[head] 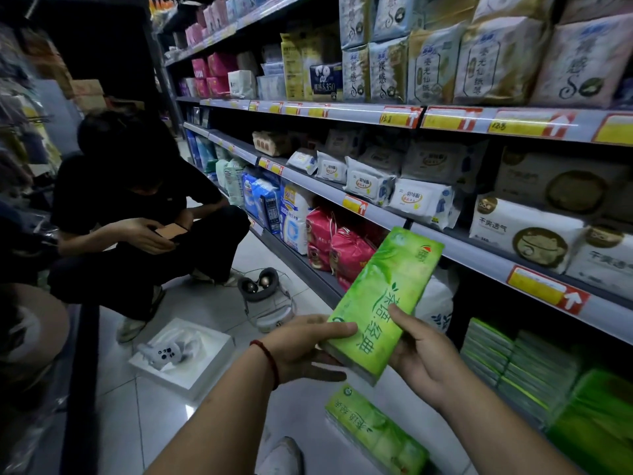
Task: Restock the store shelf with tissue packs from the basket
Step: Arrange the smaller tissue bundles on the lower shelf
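I hold a long green tissue pack (383,303) in both hands, tilted up toward the shelves. My left hand (301,351) grips its near left end, thumb on top and fingers underneath. My right hand (424,354) grips its near right edge. Another green tissue pack (373,430) lies below my arms, low in the view. More green packs (520,368) are stacked on the bottom shelf at the right. No basket is in view.
The shelf unit (479,258) runs along the right, full of white, pink and blue packs. A person in black (130,214) squats on the left with a phone. On the tiled floor lie a headset (263,289) and a white tray (185,358).
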A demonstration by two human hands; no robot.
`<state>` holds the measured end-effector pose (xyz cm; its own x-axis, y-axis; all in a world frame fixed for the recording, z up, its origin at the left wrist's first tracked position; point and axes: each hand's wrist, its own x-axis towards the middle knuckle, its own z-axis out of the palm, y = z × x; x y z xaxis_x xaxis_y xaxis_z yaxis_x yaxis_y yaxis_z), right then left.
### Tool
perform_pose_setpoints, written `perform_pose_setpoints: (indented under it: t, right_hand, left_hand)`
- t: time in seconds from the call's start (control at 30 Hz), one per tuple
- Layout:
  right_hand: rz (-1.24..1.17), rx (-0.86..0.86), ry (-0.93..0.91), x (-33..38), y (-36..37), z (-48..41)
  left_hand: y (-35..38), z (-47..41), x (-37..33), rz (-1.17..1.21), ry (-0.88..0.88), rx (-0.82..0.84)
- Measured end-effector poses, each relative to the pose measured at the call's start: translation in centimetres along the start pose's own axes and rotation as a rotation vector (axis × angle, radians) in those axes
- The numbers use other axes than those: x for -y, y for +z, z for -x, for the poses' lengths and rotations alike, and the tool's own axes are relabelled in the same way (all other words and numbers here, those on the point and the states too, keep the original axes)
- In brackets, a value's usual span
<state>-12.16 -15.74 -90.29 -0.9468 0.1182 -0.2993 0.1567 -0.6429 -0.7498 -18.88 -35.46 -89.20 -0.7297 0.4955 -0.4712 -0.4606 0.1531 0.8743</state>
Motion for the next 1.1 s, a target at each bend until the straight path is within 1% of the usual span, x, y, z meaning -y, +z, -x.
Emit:
perform_pose_setpoints:
  t: [0.07,0.1,0.17,0.23,0.3,0.37,0.43,0.57,0.63,0.7,0.8,0.9,0.97,1.03,1.1]
  right_hand:
    - [-0.019,-0.015,-0.012,0.4,-0.5,-0.1]
    - [-0.012,-0.016,-0.010,0.5,-0.7,-0.1]
    - [-0.006,-0.007,-0.012,0.8,-0.7,0.0]
    - [-0.045,-0.012,-0.038,1.4,-0.5,0.1]
    - [-0.129,-0.049,-0.088,2.3,-0.7,0.1]
    - [-0.208,-0.109,-0.131,3.3,-1.4,0.0]
    - [-0.225,-0.154,-0.151,4.0,-2.3,-0.1]
    - [-0.188,-0.146,-0.112,3.9,-2.5,0.0]
    - [-0.206,-0.152,-0.112,3.5,-2.2,0.0]
    - [-0.257,-0.153,-0.120,3.2,-1.9,-0.1]
    - [-0.304,-0.130,-0.119,2.8,-1.3,-0.2]
    - [-0.262,-0.065,-0.053,2.1,-0.3,0.2]
    - [-0.158,-0.010,0.004,1.3,0.2,0.5]
    - [-0.007,0.033,0.014,0.8,0.2,0.5]
    - [0.165,0.025,0.017,0.6,-0.1,0.5]
  left_hand:
    - [0.2,0.3,0.0,0.016,0.008,0.069]
    - [0.3,0.3,-0.1,0.021,0.035,0.062]
    - [0.4,0.0,-0.3,0.069,0.095,0.005]
    - [-0.1,-0.4,-0.5,0.209,0.147,-0.045]
    - [-0.9,-0.9,-0.7,0.375,0.190,-0.067]
    - [-1.7,-0.8,-0.9,0.487,0.228,-0.078]
    - [-2.4,-0.5,-1.1,0.548,0.246,-0.107]
    - [-3.7,-0.4,-0.9,0.627,0.269,-0.216]
    - [-3.7,-0.1,-0.9,0.689,0.310,-0.212]
    - [-3.4,0.3,-1.1,0.774,0.328,-0.164]
    - [-2.4,0.3,-1.0,0.781,0.313,-0.089]
    - [0.0,0.1,-0.7,0.656,0.230,-0.057]
    - [1.7,-0.1,-0.3,0.606,0.162,-0.021]
    - [2.5,-0.7,0.0,0.659,0.131,-0.065]
    - [2.3,-1.3,0.0,0.700,0.152,-0.126]
